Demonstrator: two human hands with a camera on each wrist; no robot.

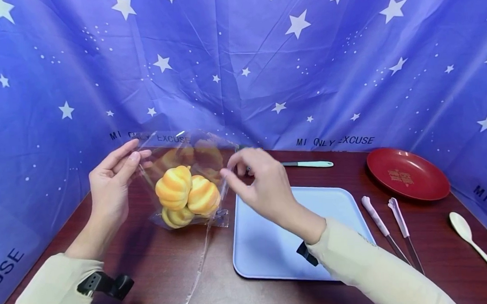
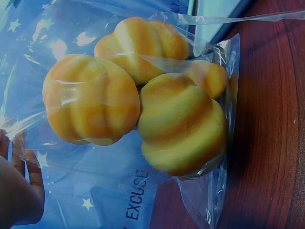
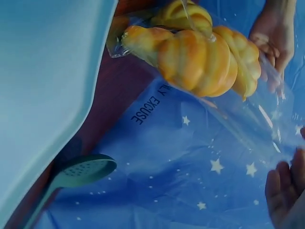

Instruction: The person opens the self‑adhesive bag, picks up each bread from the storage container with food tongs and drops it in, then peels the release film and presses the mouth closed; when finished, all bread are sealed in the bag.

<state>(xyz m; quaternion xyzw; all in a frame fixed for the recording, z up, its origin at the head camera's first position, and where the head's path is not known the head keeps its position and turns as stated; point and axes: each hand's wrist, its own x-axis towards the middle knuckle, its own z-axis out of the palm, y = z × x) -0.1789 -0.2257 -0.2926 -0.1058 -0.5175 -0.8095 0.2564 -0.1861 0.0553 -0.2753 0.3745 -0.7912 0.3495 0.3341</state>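
Note:
A clear plastic bag stands upright over the table, with several yellow-orange pumpkin-shaped pieces gathered in its bottom. At the bag's left edge, my left hand pinches the film between thumb and fingers. My right hand grips the opposite edge, fingers curled in toward the thumb, above the corner of the blue tray. From the left wrist, the pumpkins show close up through the film. A thin plastic strip trails from the bag toward the table's front.
Right of the tray lie two utensils with pale pink handles, a red plate and a cream spoon. Behind the tray is a mint-handled utensil; the right wrist view shows a green slotted spoon. A starry blue cloth encloses the table.

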